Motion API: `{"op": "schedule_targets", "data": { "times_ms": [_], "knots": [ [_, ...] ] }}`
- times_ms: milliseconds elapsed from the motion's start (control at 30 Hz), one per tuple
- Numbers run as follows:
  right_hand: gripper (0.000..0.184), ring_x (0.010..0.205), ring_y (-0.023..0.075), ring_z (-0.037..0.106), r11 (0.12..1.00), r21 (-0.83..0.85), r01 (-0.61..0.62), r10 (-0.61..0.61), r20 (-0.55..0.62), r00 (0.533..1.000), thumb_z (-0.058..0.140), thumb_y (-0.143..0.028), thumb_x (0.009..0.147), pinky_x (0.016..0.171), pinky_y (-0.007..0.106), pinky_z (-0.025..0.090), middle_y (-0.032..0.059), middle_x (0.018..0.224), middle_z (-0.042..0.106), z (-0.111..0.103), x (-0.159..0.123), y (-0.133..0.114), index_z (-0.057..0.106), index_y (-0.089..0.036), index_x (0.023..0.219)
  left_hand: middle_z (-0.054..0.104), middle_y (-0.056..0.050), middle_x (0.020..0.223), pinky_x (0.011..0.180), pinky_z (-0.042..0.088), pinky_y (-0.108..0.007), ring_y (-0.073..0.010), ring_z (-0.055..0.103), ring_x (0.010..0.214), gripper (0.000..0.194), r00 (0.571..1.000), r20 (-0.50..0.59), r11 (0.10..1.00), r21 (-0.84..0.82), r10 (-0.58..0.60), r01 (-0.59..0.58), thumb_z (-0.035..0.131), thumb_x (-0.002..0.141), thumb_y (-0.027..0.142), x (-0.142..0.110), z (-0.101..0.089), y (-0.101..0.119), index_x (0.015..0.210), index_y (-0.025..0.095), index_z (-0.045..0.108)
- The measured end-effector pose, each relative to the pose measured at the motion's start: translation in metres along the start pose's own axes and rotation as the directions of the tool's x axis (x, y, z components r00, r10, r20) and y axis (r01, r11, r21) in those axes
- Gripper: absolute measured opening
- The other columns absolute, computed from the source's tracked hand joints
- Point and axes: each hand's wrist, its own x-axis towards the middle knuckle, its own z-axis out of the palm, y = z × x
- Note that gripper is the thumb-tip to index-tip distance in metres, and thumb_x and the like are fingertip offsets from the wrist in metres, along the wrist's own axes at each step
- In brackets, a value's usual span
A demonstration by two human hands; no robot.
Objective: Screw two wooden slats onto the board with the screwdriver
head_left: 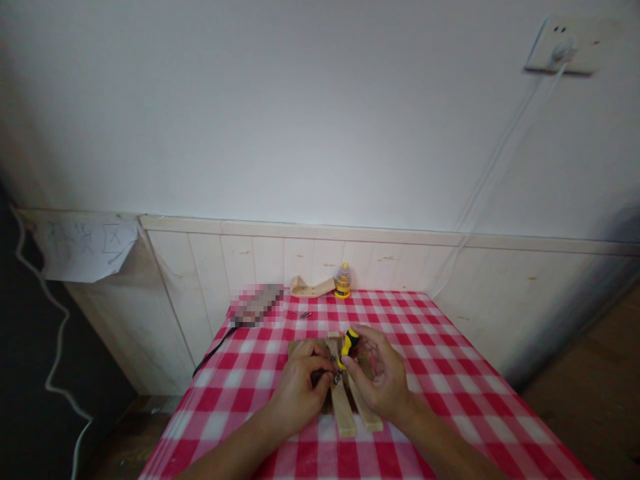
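My right hand [379,375] is closed around a yellow and black screwdriver [347,346], its tip pointing down toward the wood. My left hand [300,390] is closed in a pinch right at the tip, holding something small that I cannot make out. Both hands hover over a wooden assembly of pale slats [343,403] lying on the red and white checked tablecloth [450,373].
Near the table's far edge lie a curved wooden piece [311,287], a yellow bit holder [343,281], loose screws [305,314] and a blurred-out flat object [257,304] with a black cable. A wall socket [563,45] with a white cord is at upper right.
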Motion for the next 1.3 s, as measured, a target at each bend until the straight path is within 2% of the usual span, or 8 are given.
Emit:
{"op": "schedule_targets", "data": {
  "times_ms": [233,400,567,800,967,1100,1200,1300],
  "knots": [
    [0.049,0.089,0.0234,0.072,1.0,0.017,-0.02,0.02,0.006,1.0,0.065,-0.013,0.084,0.079,0.036,0.061,0.0084,0.104,0.071,0.0,0.001,-0.005,0.055,-0.026,0.13,0.064,-0.007,0.095,0.092,0.042,-0.041,-0.0251,0.055,0.102,0.017,0.999,0.04,1.0,0.02,0.011,-0.012,0.061,0.08,0.014,0.0,-0.001,0.003,0.076,0.023,0.075],
    [0.051,0.088,0.0221,0.072,1.0,0.002,0.011,-0.011,0.004,1.0,0.065,-0.01,0.083,0.078,0.034,0.06,0.0069,0.104,0.072,-0.001,0.003,-0.009,0.056,-0.027,0.129,0.063,-0.006,0.097,0.091,0.041,-0.039,-0.0235,0.054,0.102,0.018,0.995,0.089,0.999,0.027,0.032,-0.034,0.06,0.083,0.015,0.0,-0.002,0.005,0.073,0.022,0.074],
    [0.048,0.085,0.0213,0.072,0.999,0.032,-0.02,0.02,-0.004,1.0,0.065,-0.012,0.083,0.077,0.033,0.06,0.0065,0.103,0.073,0.001,0.004,-0.008,0.056,-0.026,0.128,0.062,-0.005,0.097,0.09,0.04,-0.037,-0.0223,0.054,0.102,0.019,0.99,0.142,0.999,0.035,0.017,-0.023,0.059,0.082,0.013,0.003,-0.003,0.005,0.072,0.021,0.073],
    [0.041,0.08,0.0203,0.072,0.978,0.149,-0.144,0.157,-0.079,0.984,0.067,-0.016,0.083,0.073,0.032,0.06,0.005,0.094,0.073,-0.005,0.02,-0.01,0.057,-0.025,0.122,0.064,-0.006,0.096,0.087,0.039,-0.038,-0.0228,0.056,0.096,0.019,0.975,0.224,0.991,0.125,0.015,-0.044,0.054,0.078,0.008,0.011,0.0,0.008,0.077,0.021,0.068],
    [0.042,0.075,0.0187,0.07,0.917,0.311,-0.25,0.313,-0.173,0.934,0.07,-0.02,0.08,0.066,0.029,0.059,0.0025,0.088,0.071,-0.024,0.045,-0.02,0.058,-0.025,0.12,0.064,-0.006,0.097,0.088,0.04,-0.037,-0.0226,0.057,0.097,0.021,0.969,0.237,0.993,0.076,0.068,-0.088,0.051,0.078,0.007,0.022,0.009,0.0,0.082,0.021,0.065],
    [0.045,0.07,0.0172,0.067,0.877,0.366,-0.31,0.392,-0.173,0.904,0.069,-0.018,0.076,0.059,0.025,0.055,0.0004,0.082,0.068,-0.038,0.066,-0.024,0.059,-0.025,0.119,0.062,-0.006,0.098,0.086,0.042,-0.035,-0.0221,0.057,0.097,0.02,0.962,0.262,0.995,0.049,0.074,-0.089,0.05,0.078,0.006,0.036,0.011,-0.004,0.081,0.02,0.064],
    [0.045,0.069,0.0162,0.065,0.901,0.304,-0.31,0.363,-0.133,0.922,0.068,-0.016,0.074,0.06,0.025,0.054,-0.0008,0.08,0.066,-0.041,0.074,-0.022,0.06,-0.025,0.118,0.061,-0.006,0.1,0.086,0.042,-0.034,-0.0215,0.057,0.098,0.02,0.955,0.287,0.995,0.045,0.069,-0.085,0.049,0.079,0.006,0.043,0.009,-0.004,0.082,0.019,0.064],
    [0.046,0.07,0.016,0.064,0.928,0.225,-0.298,0.314,-0.041,0.948,0.065,-0.012,0.074,0.062,0.026,0.053,-0.0008,0.081,0.067,-0.04,0.072,-0.018,0.062,-0.026,0.118,0.061,-0.006,0.098,0.087,0.042,-0.034,-0.0214,0.057,0.097,0.019,0.945,0.317,0.993,0.057,0.077,-0.1,0.05,0.079,0.006,0.043,0.006,-0.002,0.081,0.019,0.064]
  ]
}}
